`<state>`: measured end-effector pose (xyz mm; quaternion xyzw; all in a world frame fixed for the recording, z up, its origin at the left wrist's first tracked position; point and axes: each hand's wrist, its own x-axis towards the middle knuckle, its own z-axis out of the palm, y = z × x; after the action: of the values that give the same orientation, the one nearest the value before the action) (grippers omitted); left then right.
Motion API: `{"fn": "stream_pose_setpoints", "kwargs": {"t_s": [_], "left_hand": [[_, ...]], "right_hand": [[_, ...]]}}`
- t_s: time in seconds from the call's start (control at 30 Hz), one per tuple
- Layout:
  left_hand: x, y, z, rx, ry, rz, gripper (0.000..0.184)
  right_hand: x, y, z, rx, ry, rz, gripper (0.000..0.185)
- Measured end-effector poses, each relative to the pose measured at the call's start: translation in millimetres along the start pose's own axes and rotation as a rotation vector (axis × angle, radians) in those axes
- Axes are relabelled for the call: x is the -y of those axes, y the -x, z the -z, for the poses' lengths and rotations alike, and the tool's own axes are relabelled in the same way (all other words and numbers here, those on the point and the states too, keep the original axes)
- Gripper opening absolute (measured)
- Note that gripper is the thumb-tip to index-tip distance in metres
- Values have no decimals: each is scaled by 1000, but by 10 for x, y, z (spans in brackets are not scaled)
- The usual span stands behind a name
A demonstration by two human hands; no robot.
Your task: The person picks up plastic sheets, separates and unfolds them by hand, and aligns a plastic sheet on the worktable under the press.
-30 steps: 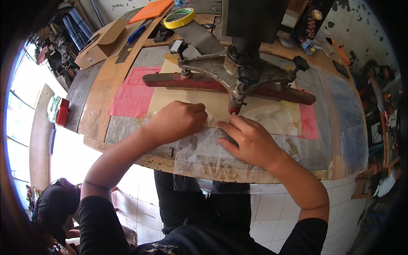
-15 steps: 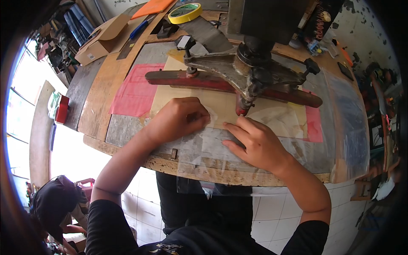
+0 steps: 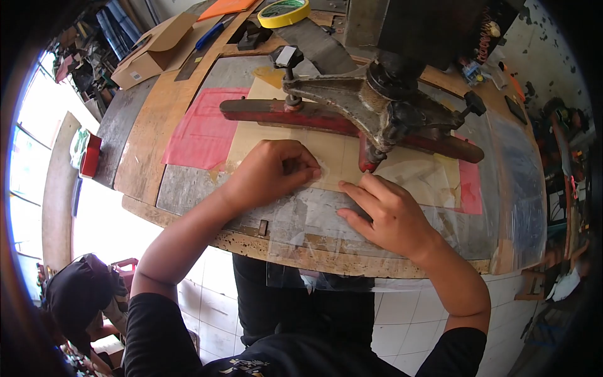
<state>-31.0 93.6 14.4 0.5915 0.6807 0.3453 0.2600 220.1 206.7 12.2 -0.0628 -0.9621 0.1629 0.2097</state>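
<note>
My left hand (image 3: 273, 174) is at the near edge of a cream board (image 3: 251, 147), thumb and forefinger pinched on what looks like the edge of a clear plastic sheet (image 3: 308, 232). The sheet spreads toward me and hangs over the table's front edge. My right hand (image 3: 392, 213) rests on the sheet, thumb and forefinger apart and pointing left. Just behind it is the red foot (image 3: 367, 160) of a metal press head (image 3: 377, 107). The press's long red-sided bar (image 3: 314, 119) lies across the board. Exactly what the left fingertips grip is partly hidden.
Pink sheets (image 3: 201, 135) flank the board. A yellow tape roll (image 3: 284, 12), a cardboard box (image 3: 147, 53) and a blue-handled tool (image 3: 210, 34) are at the back. More clear plastic (image 3: 521, 188) covers the table's right end. A person in a dark cap (image 3: 81, 295) is low at left.
The view has shifted slightly, so the table, press and hands appear a little further right. Both hands keep nearly the same pose and place relative to the board.
</note>
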Motion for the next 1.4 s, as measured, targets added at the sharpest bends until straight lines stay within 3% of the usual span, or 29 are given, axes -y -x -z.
{"fn": "stream_pose_setpoints", "kwargs": {"t_s": [0.13,0.2,0.23,0.3,0.5,0.83,0.9,0.93,1.0,1.1,1.4], "left_hand": [[86,5,-78,-98,-25,-149,14],[53,7,-105,-203,-376,-388,8],[22,22,-107,-203,-377,-389,8],[-77,53,-85,-90,-837,-555,4],[-344,-46,-62,208,-1146,-570,4],[-126,109,184,191,-1024,-594,11],[-91,116,219,68,-729,-566,13],[-55,102,226,65,-729,-566,13],[32,75,239,57,-399,-397,11],[100,87,257,51,-253,-295,12],[194,135,427,-8,-225,-142,17]], "right_hand": [[-2,-1,3,3,-3,-1,37],[-8,7,-6,-6,4,3,37],[-10,11,-7,-13,11,6,38],[-13,13,3,-2,10,3,38],[-28,35,-16,-1,11,3,39],[-33,44,12,5,-23,9,37],[-39,45,6,2,-24,11,37],[-39,44,4,-1,-27,11,37],[-24,37,10,-3,-24,12,37],[-16,11,24,-3,-11,20,37],[8,-22,4,-10,26,33,40]]}}
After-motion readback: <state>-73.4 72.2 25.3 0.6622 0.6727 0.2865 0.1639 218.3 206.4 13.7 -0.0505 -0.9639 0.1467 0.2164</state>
